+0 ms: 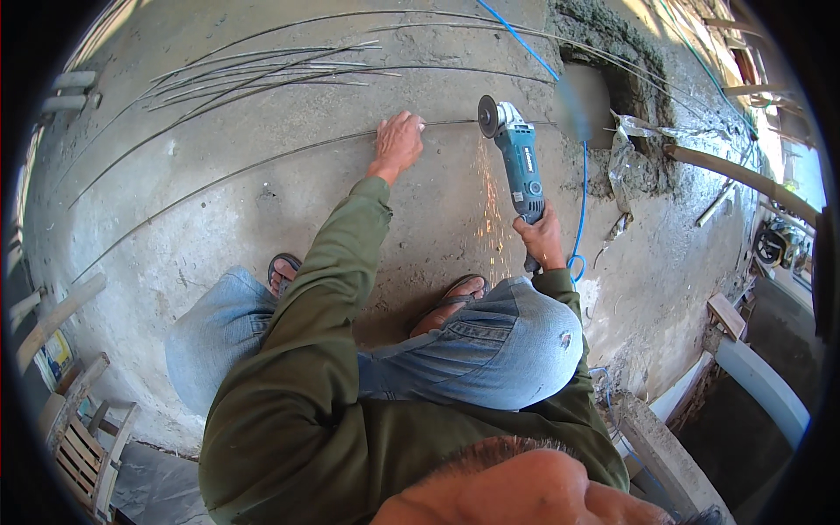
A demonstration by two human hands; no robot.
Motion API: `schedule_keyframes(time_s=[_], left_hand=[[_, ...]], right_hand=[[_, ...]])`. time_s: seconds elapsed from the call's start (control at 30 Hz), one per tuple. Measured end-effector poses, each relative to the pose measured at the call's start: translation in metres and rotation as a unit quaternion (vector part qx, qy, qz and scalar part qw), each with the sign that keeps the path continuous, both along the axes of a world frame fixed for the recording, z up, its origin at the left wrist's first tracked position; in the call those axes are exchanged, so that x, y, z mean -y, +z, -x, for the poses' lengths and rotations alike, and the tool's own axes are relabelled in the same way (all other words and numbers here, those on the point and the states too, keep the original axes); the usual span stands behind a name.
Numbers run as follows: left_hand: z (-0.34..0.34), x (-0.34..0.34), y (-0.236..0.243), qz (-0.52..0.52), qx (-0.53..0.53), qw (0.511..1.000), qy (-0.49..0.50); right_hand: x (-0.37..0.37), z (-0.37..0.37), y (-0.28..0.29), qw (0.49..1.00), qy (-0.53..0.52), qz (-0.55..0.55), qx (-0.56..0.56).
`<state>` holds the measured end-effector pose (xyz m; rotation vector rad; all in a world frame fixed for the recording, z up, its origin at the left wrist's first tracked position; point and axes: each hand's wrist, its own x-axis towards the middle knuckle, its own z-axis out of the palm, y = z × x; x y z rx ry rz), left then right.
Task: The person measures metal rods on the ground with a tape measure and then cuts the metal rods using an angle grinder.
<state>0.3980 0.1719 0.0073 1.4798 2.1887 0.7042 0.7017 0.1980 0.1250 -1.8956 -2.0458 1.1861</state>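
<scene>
The angle grinder (523,171) is clamped in the right hand (542,237), its body reaching ahead to a disc (488,116) set against a thin rod (448,122). Sparks (491,210) stream back from the disc, just left of the right hand. The hands are apart: the left hand (399,143) lies over the same rod with fingers curled; I cannot tell whether it grips. Beyond the left hand, loose rods (289,70) lie on the concrete floor (437,201). A blue cord (584,192) runs just right of the right hand. Ahead and right of that hand is a hole (646,87) edged with wet cement, its contents partly blurred, with crumpled plastic (620,166) at its near edge. Well behind and left of the left hand stands a slatted wooden piece (79,455).
</scene>
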Motion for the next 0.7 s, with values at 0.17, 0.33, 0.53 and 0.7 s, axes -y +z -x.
schedule_keyframes(time_s=[0.17, 0.33, 0.53, 0.7], left_hand=[[0.0001, -0.0003, -0.0003, -0.014, -0.001, 1.000, -0.002], [0.0001, -0.0024, 0.0018, -0.002, 0.004, 1.000, -0.004], [-0.0006, 0.0001, -0.0020, -0.019, 0.007, 1.000, 0.000], [0.0008, -0.0032, 0.0001, -0.014, 0.001, 1.000, -0.007]], right_hand=[[-0.0037, -0.0015, -0.0040, 0.999, 0.014, -0.027, 0.011], [-0.0017, -0.0083, -0.0067, 0.999, 0.011, -0.027, -0.023], [-0.0063, 0.0002, -0.0005, 0.999, 0.019, -0.034, 0.020], [-0.0033, -0.0039, -0.0012, 1.000, -0.003, -0.018, 0.004]])
